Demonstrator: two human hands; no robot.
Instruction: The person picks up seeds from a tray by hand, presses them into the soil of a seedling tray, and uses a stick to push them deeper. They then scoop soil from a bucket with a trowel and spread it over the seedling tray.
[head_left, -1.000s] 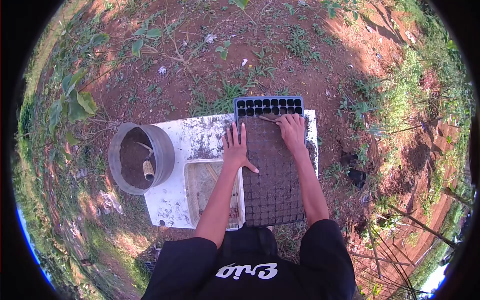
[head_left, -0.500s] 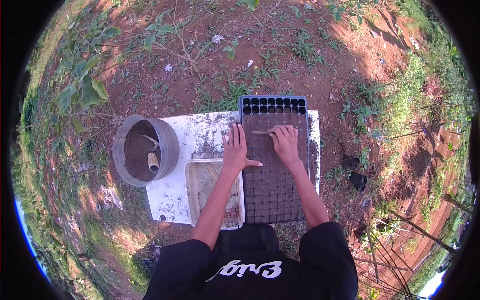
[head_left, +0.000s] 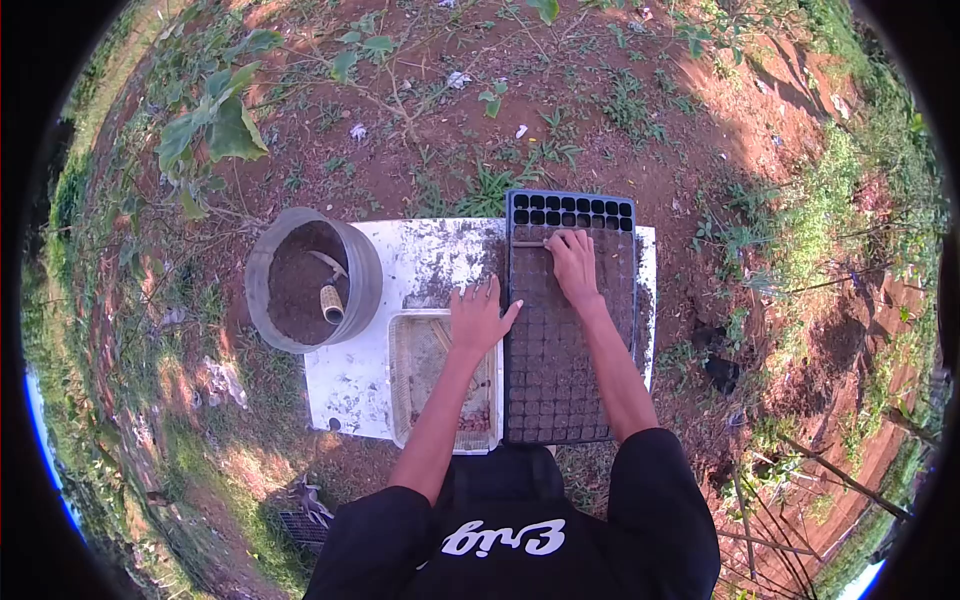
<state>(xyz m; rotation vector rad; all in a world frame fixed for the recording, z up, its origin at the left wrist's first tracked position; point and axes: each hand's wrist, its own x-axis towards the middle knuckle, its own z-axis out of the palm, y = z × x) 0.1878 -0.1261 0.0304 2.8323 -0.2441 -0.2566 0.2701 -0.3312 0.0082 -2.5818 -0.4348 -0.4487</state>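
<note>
A black seedling tray (head_left: 571, 438) lies lengthwise in front of me, most of its cells filled with dark soil and its far two rows unfilled. Between the fingertips of my right hand (head_left: 574, 265) is a short thin stick (head_left: 529, 244), lying crosswise over the soil just below the unfilled rows. The stick's free end points left, at the tray's left rim. My left hand (head_left: 479, 318) is open, fingers spread, over the far end of a shallow pale plastic basin (head_left: 396, 375); its thumb reaches to the tray's left edge.
Everything stands on a soil-stained white board (head_left: 345, 390). At its left, a round bucket (head_left: 365, 290) holds soil and a hand tool with a wooden handle (head_left: 331, 304). A leafy plant (head_left: 225, 125) rises at the far left; weedy ground surrounds the board.
My right hand has moved the stick farther up the tray and toward its left rim. My left hand has drawn back leftward, its thumb off the soil cells. The view has shifted slightly.
</note>
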